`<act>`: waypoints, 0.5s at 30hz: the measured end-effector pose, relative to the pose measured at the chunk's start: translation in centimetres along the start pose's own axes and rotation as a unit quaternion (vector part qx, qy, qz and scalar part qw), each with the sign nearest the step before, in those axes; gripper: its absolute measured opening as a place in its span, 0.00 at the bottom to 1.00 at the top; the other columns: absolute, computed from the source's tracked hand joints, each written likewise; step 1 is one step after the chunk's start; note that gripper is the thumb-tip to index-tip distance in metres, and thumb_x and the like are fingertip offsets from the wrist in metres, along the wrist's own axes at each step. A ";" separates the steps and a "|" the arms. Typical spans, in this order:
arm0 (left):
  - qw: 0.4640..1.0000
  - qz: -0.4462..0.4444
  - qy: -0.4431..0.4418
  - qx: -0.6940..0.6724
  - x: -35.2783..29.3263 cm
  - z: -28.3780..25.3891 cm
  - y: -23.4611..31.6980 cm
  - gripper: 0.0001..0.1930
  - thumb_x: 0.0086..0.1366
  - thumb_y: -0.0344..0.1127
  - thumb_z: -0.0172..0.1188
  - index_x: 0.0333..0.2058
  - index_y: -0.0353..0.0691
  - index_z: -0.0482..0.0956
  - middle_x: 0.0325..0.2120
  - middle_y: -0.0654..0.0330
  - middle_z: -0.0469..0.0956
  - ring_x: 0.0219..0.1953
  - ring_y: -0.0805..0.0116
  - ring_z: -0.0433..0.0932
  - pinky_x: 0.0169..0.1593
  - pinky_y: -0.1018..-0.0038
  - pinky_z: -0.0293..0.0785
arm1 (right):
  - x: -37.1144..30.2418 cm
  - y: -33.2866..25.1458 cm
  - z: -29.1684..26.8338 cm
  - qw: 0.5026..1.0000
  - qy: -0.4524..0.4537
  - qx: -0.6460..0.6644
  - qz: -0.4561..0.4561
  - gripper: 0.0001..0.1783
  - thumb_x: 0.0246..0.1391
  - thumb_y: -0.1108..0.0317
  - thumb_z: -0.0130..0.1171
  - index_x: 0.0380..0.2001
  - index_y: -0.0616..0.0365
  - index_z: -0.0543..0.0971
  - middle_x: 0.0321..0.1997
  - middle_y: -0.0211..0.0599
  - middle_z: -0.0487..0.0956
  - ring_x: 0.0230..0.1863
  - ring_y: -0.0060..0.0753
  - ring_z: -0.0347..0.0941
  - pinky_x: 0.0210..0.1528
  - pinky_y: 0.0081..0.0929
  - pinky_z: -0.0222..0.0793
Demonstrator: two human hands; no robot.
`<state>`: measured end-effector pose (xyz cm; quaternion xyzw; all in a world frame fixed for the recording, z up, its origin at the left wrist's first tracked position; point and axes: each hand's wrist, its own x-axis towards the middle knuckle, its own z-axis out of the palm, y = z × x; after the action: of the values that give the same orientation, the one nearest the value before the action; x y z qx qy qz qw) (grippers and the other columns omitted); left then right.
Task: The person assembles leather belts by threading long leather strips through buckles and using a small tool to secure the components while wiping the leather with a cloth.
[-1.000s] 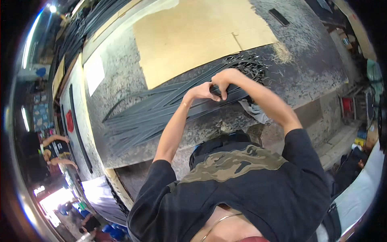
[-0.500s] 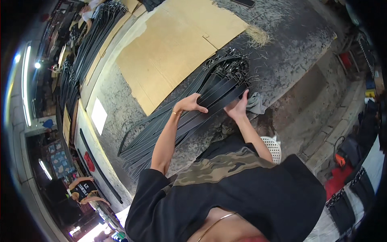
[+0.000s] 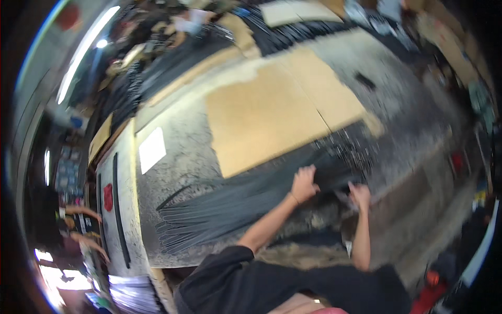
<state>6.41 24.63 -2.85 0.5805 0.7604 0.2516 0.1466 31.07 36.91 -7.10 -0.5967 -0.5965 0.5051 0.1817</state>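
Head cam: blk straps (image 3: 251, 199) under L hand (image 3: 305, 183), near R hand (image 3: 360, 196)

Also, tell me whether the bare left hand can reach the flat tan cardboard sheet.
Probably yes: only long, low-lying black straps appear to lie between the left hand and the cardboard sheet.

Long black straps (image 3: 246, 204) lie bunched, left ends fanned.

Mottled worktable (image 3: 188, 131): black straps (image 3: 240, 201), cardboard sheet (image 3: 274, 112), white paper (image 3: 152, 150).
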 end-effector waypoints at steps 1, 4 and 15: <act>1.000 0.025 0.010 0.008 0.0 1.8 1.2 0.50 0.42 0.42 0.74 0.64 0.39 0.59 0.57 0.48 0.65 0.60 0.48 0.63 0.59 0.49 0.63 | 0.8 6.5 -1.4 0.975 0.134 -0.160 -0.075 0.19 0.46 0.52 0.70 0.30 0.57 0.84 0.23 0.42 0.80 0.27 0.42 0.78 0.32 0.39 0.73; 0.998 0.019 0.017 0.058 -3.5 2.4 1.0 0.47 0.51 0.42 0.69 0.68 0.43 0.55 0.64 0.43 0.58 0.69 0.44 0.53 0.66 0.43 0.51 | -6.0 3.1 -0.7 0.960 0.068 -0.271 -0.003 0.39 0.39 0.63 0.70 0.59 0.55 0.71 0.60 0.59 0.69 0.62 0.61 0.63 0.62 0.44 0.62; 0.923 0.088 -0.109 -0.358 -4.8 -1.2 7.8 0.30 0.58 0.36 0.66 0.58 0.33 0.69 0.55 0.44 0.72 0.58 0.52 0.72 0.61 0.65 0.66 | -10.0 -6.4 -2.8 0.954 -0.196 -0.002 -0.229 0.14 0.43 0.72 0.58 0.36 0.64 0.79 0.29 0.38 0.80 0.32 0.29 0.74 0.36 0.31 0.71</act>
<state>13.49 21.30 2.07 0.5777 0.5449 0.4539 0.4040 32.19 30.47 3.18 -0.3339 -0.7423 0.5553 0.1709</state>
